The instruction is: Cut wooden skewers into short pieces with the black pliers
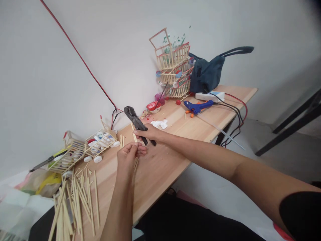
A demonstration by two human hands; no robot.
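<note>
Thin wooden sticks (134, 136) are pinched between the thumb and fingers of my left hand (128, 153), standing nearly upright above the table. My right hand (147, 132) is closed around black pliers (135, 119), whose rounded head points up and left and whose handles stick out below the fingers. The right thumb and fingertips also meet the upper part of the sticks, just above the left hand. Whether the jaws touch a stick cannot be made out. A few short sticks (122, 141) stand or lean just behind my left hand.
A pile of sticks (77, 201) and stick-built carts (96, 144) holding white caps occupy the left. Behind are a red-filled bowl (153, 107), stacked stick baskets (173, 72) and a dark blue bag (208, 73). A blue glue gun (198, 106) with trailing cords lies near the right edge.
</note>
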